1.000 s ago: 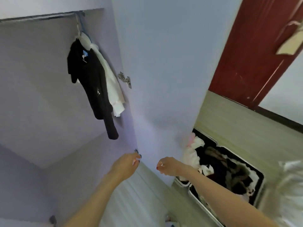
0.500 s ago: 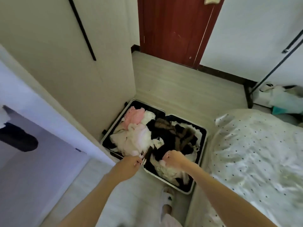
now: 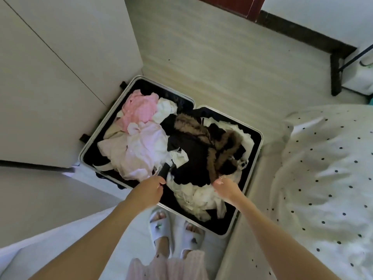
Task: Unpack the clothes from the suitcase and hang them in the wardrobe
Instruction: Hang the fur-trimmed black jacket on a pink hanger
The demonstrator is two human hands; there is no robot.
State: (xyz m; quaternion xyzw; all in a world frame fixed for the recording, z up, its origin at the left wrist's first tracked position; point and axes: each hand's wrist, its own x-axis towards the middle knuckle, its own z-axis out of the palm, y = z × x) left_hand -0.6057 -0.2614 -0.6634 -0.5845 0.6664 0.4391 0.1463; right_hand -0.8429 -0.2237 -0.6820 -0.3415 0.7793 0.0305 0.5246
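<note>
An open suitcase (image 3: 250, 129) lies flat on the floor (image 3: 222, 63), its two halves spread side by side, the left half just beside a white wardrobe door (image 3: 60, 67) and the right half beside a bed (image 3: 327, 168) with a dotted white cover. The left half holds a pink garment (image 3: 139, 110) at the far end and pale pink and white clothes (image 3: 145, 150) nearer. The right half holds a black garment (image 3: 193, 156) with a brown fur trim (image 3: 218, 150) on top of white clothes (image 3: 201, 197).

Both hands reach down over the near edge of the pile. The left hand (image 3: 148, 190) has its fingers curled, their tips at a black sleeve-like end of the dark garment; whether they actually pinch it cannot be told. The right hand (image 3: 227, 187) is loosely curled, its fingertips at the near hem of the black garment by the fur; a firm hold cannot be made out. The person's feet in white slippers (image 3: 161, 227) stand just near the suitcase.
</note>
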